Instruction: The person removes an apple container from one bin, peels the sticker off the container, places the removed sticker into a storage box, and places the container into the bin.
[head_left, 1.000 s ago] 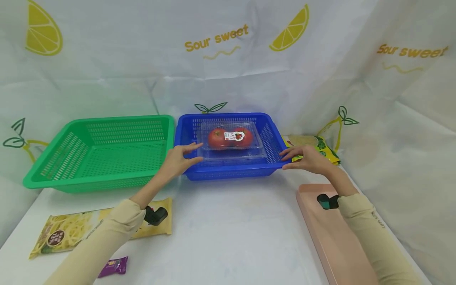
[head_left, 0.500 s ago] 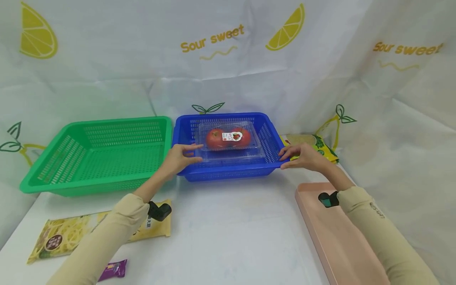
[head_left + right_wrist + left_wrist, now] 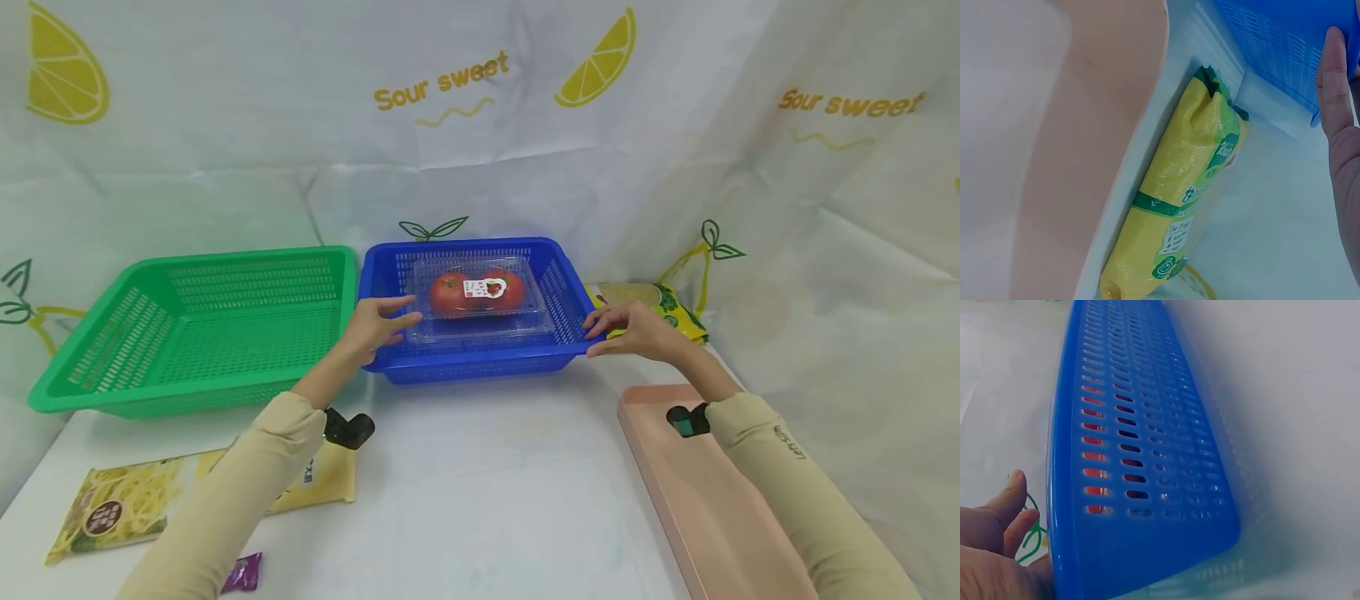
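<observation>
A blue slotted plastic basket (image 3: pixel 480 364) stands at the back middle of the table. In it lies a clear plastic pack (image 3: pixel 420 321) with two round red fruits (image 3: pixel 450 293) under a white label. My left hand (image 3: pixel 367 327) is at the basket's front left corner, thumb and forefinger spread apart over the rim. The left wrist view shows that hand (image 3: pixel 997 550) beside the rim, partly hidden behind it. My right hand (image 3: pixel 637 332) pinches the front right corner of the rim, fingers inside and thumb at the outside.
A green slotted basket (image 3: pixel 187 387) stands left of the blue one. Nearer lie a yellow noodle packet (image 3: pixel 127 504) and a small purple packet (image 3: pixel 243 573). A yellow-green bag (image 3: pixel 1172 181) lies right of the blue basket. A shallow pink tray (image 3: pixel 697 492) is at the right.
My left hand has risen slightly from the rim, its thumb higher over the basket. The right hand stays at its corner. The whole scene has shifted a little left in view.
</observation>
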Available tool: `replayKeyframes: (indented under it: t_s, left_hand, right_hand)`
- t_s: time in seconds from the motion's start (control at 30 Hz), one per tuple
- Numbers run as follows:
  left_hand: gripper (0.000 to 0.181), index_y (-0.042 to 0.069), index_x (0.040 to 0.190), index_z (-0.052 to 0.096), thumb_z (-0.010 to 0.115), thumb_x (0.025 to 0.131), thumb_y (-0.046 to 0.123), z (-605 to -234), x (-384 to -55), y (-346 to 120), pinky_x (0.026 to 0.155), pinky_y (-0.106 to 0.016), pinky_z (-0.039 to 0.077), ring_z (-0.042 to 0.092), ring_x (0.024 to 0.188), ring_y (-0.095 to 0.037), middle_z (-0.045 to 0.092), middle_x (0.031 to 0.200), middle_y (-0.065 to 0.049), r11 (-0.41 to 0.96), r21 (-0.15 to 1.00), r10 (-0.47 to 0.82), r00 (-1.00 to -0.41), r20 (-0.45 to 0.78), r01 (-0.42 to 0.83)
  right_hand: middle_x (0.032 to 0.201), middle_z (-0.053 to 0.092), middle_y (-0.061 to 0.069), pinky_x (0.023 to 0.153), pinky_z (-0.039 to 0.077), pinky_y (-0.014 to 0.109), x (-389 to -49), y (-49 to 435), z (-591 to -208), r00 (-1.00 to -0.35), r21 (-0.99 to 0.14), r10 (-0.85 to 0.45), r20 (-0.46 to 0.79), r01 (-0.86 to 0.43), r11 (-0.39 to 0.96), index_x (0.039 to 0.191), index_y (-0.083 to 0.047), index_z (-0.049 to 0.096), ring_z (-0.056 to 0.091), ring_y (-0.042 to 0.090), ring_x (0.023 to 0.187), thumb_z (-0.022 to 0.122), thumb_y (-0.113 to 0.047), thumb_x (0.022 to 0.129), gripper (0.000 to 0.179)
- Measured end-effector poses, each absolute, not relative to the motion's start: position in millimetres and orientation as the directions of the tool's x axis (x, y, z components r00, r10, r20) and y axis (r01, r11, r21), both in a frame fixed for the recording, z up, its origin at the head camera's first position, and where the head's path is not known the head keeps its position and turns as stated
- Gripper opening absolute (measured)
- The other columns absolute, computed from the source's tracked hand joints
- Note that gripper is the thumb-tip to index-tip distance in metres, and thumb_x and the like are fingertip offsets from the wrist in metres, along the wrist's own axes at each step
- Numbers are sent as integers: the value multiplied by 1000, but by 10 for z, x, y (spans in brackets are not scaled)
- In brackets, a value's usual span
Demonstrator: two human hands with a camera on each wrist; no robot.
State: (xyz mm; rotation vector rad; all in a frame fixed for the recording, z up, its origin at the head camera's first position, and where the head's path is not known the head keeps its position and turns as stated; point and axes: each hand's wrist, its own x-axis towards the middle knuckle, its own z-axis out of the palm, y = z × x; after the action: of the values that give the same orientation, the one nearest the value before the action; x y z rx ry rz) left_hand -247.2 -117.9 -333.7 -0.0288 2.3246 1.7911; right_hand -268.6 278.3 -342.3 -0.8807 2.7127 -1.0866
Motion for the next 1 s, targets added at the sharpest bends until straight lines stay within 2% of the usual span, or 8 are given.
replayKeyframes:
  t_s: [0.17, 0.37, 0.43, 0.53, 0.63, 0.77, 0.9, 1.0]
  left_hand:
    - [55, 5, 145, 40, 61, 96, 18, -3364, -2502, -1134, 100, -42, 41, 42, 130, -36, 28, 153, -20, 279, 945, 104, -973, -204, -168]
    - [57, 7, 146, 38, 62, 96, 20, -3371, -2530, -1100, 97, -43, 44, 29, 139, -34, 27, 154, -21, 292, 944, 84, -979, -186, -154]
    - [58, 6, 146, 38, 62, 95, 20, -3368, -2530, -1085, 98, -45, 42, 26, 140, -35, 27, 154, -21, 306, 942, 92, -981, -173, -137]
    - [59, 4, 146, 38, 63, 95, 21, -3378, -2530, -1053, 102, -48, 38, 28, 139, -36, 28, 153, -21, 380, 919, 99, -984, -150, -102]
    - [59, 3, 144, 40, 65, 94, 22, -3403, -2533, -1029, 106, -50, 32, 28, 139, -37, 31, 152, -20, 448, 891, 88, -988, -127, -75]
    - [58, 2, 143, 43, 66, 93, 20, -3452, -2561, -1015, 108, -50, 29, 24, 141, -36, 33, 151, -19, 462, 884, 62, -992, -110, -69]
    - [57, 3, 142, 44, 67, 92, 20, -3506, -2599, -1015, 107, -50, 32, 27, 140, -37, 34, 150, -19, 463, 886, 63, -995, -80, -42]
    - [59, 4, 144, 42, 67, 92, 18, -3537, -2624, -1023, 100, -49, 40, 47, 125, -39, 33, 151, -19, 455, 890, 92, -993, -69, -20]
  right_hand:
    - [100, 68, 17, 74, 53, 22, -2693, 2787, -3434, -827, -659, -547, 131, -484, 575, 86, 2, 75, 60, 31, 97, 81, -5, 75, 14]
    - [101, 68, 16, 76, 53, 26, -2703, 2793, -3435, -832, -661, -543, 113, -471, 585, 86, 2, 75, 59, 32, 100, 81, -6, 75, 16]
    - [101, 68, 16, 76, 53, 25, -2699, 2792, -3431, -834, -666, -541, 112, -467, 582, 86, 1, 75, 59, 32, 100, 81, -6, 75, 15]
    - [101, 67, 16, 76, 53, 25, -2692, 2790, -3428, -830, -662, -545, 120, -476, 579, 86, 2, 75, 58, 32, 100, 81, -6, 75, 15]
    - [101, 67, 17, 77, 54, 30, -2685, 2779, -3425, -827, -664, -547, 125, -480, 574, 86, 2, 75, 58, 33, 100, 81, -6, 75, 14]
    - [102, 67, 18, 79, 54, 35, -2679, 2773, -3415, -833, -674, -542, 111, -464, 575, 87, 2, 74, 57, 33, 102, 81, -6, 76, 15]
    - [103, 67, 18, 78, 54, 28, -2671, 2779, -3409, -842, -680, -529, 103, -448, 581, 88, 2, 74, 57, 34, 103, 80, -6, 76, 15]
    - [103, 67, 19, 77, 53, 25, -2668, 2788, -3413, -844, -679, -526, 107, -448, 582, 88, 2, 74, 57, 34, 103, 80, -6, 76, 15]
